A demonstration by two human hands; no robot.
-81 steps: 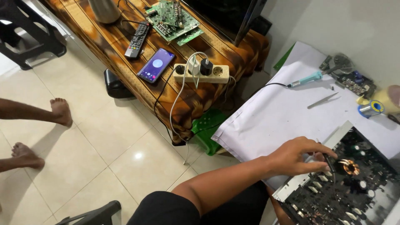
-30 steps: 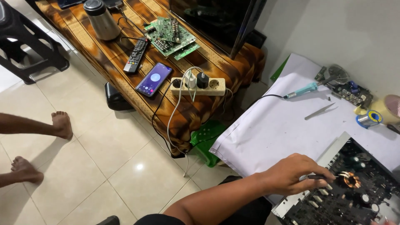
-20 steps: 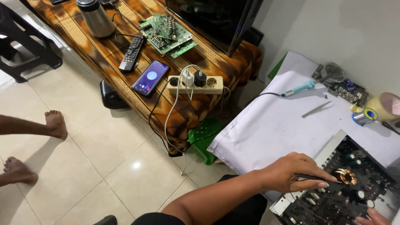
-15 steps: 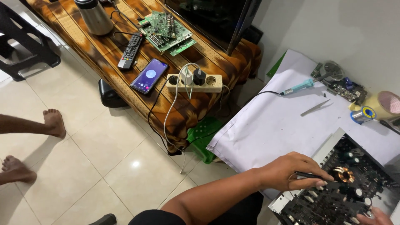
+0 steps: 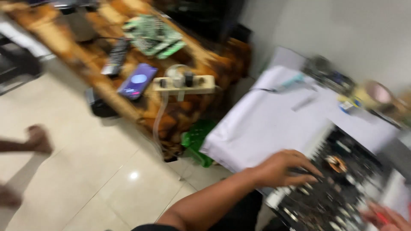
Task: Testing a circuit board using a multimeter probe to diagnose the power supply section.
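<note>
The big dark circuit board [image 5: 342,179] sits at the lower right, lying on the white cloth [image 5: 265,124] that covers the work surface, its copper coil [image 5: 335,163] showing near the middle. The left hand [image 5: 284,169] lies flat on the board's near edge with fingers spread forward and nothing pinched, much as it did half a second ago, though then a thin dark tool seemed to sit under the fingers and now blur hides whether it is there. The right hand [image 5: 383,216] has come further into view at the bottom right corner than before; something red shows at its fingers, but I cannot tell whether it grips it. The whole view is smeared, so the head is swinging, and the board now sits more fully in frame, which suggests attention is settling on it. Beyond, the soldering iron [image 5: 291,82] rests on the cloth, and on the wooden table [image 5: 107,85] the phone [image 5: 138,81], power strip [image 5: 184,84] and green board [image 5: 154,37] lie unmoved.
</note>
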